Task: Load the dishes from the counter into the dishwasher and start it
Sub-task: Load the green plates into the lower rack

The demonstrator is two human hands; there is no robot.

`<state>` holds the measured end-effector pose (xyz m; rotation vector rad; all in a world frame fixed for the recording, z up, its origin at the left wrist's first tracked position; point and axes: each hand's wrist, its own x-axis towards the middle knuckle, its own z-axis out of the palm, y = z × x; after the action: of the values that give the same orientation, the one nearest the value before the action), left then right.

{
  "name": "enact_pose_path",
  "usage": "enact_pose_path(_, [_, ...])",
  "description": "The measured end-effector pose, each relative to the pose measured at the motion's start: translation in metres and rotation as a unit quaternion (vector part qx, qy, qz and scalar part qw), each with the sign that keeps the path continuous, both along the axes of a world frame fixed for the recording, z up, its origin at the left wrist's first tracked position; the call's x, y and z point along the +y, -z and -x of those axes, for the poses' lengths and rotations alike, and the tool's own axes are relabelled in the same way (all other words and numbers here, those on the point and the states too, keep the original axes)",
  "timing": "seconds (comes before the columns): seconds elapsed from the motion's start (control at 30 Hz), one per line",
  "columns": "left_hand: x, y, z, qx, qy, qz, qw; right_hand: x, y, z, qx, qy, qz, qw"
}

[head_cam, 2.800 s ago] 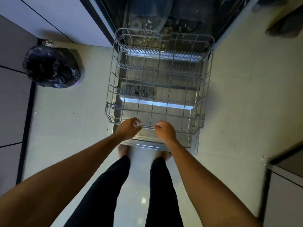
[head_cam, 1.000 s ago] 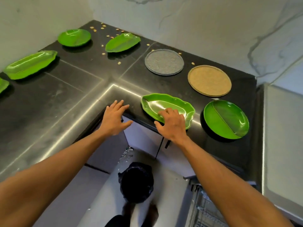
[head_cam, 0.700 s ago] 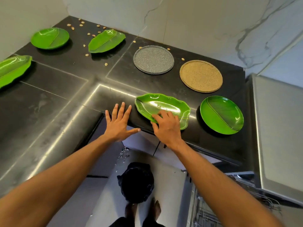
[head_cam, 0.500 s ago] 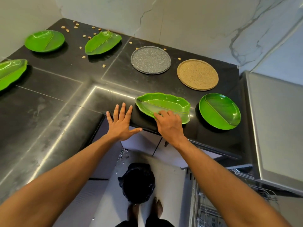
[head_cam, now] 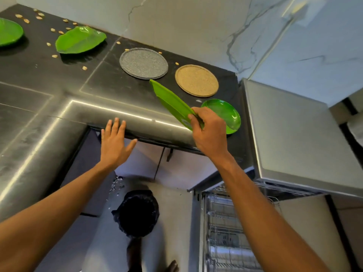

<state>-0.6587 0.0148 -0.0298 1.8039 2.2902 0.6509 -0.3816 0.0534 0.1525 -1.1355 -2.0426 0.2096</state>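
While the dishwasher rack stood pulled out at the near right, beside a black bin bag on the floor, the left hand hovered with fingers straight and slightly apart at the near edge of the counter, perhaps touching it. To its right, the right hand pinched the near end of a leaf-shaped green dish, tilted up on edge over the counter. Just behind lay a round green plate. Farther back were a tan plate, a grey plate and a second leaf dish among scattered seeds.
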Motion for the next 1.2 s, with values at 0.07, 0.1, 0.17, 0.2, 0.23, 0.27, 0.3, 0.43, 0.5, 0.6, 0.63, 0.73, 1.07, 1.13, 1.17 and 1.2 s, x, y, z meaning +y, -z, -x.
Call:
enact_pose_path(0.07, [-0.016, 0.007, -0.023, -0.028, -0.005, -0.039, 0.999, -0.024, -0.003, -0.026, 0.03, 0.003, 0.025, 0.999])
enact_pose_path(0.1, [-0.024, 0.01, -0.038, -0.052, -0.008, -0.045, 0.998, -0.037, -0.003, -0.041, 0.033, 0.008, 0.034, 0.999])
enact_pose_path(0.17, [-0.038, 0.018, -0.066, -0.105, -0.011, -0.031, 0.994, -0.06, -0.001, -0.067, 0.028, 0.017, 0.05, 0.998])
enact_pose_path(0.2, [-0.047, 0.023, -0.085, -0.129, -0.005, -0.012, 0.992, -0.074, 0.003, -0.084, 0.026, 0.019, 0.06, 0.998])
enact_pose_path(0.23, [-0.057, 0.028, -0.103, -0.156, 0.003, 0.016, 0.988, -0.086, 0.007, -0.099, 0.025, 0.018, 0.07, 0.997])
enact_pose_path(0.27, [-0.069, 0.036, -0.125, -0.184, 0.013, 0.049, 0.982, -0.1, 0.013, -0.118, 0.023, 0.02, 0.082, 0.996])
enact_pose_path(0.3, [-0.082, 0.046, -0.144, -0.202, 0.025, 0.075, 0.976, -0.113, 0.021, -0.137, 0.022, 0.02, 0.09, 0.995])
enact_pose_path(0.43, [-0.142, 0.083, -0.229, -0.197, 0.066, 0.174, 0.962, -0.166, 0.07, -0.225, 0.021, 0.055, 0.133, 0.989])
enact_pose_path(0.5, [-0.174, 0.093, -0.266, -0.193, 0.052, 0.22, 0.955, -0.191, 0.102, -0.266, 0.025, 0.085, 0.17, 0.981])
enact_pose_path(0.6, [-0.224, 0.108, -0.337, -0.178, 0.053, 0.261, 0.947, -0.23, 0.155, -0.336, 0.054, 0.13, 0.246, 0.959])
enact_pose_path(0.63, [-0.237, 0.112, -0.352, -0.18, 0.053, 0.27, 0.944, -0.241, 0.173, -0.353, 0.066, 0.147, 0.27, 0.949])
enact_pose_path(0.73, [-0.271, 0.122, -0.401, -0.183, 0.053, 0.32, 0.928, -0.274, 0.224, -0.4, 0.1, 0.209, 0.352, 0.907])
enact_pose_path(1.07, [-0.283, 0.167, -0.498, -0.15, 0.148, 0.392, 0.896, -0.306, 0.378, -0.474, 0.188, 0.348, 0.472, 0.788])
enact_pose_path(1.13, [-0.27, 0.194, -0.501, -0.147, 0.137, 0.392, 0.898, -0.302, 0.407, -0.472, 0.199, 0.347, 0.482, 0.779])
enact_pose_path(1.17, [-0.263, 0.225, -0.507, -0.148, 0.141, 0.402, 0.893, -0.306, 0.434, -0.473, 0.204, 0.359, 0.483, 0.772])
enact_pose_path(1.2, [-0.254, 0.237, -0.512, -0.151, 0.135, 0.407, 0.89, -0.305, 0.45, -0.471, 0.205, 0.359, 0.477, 0.776])
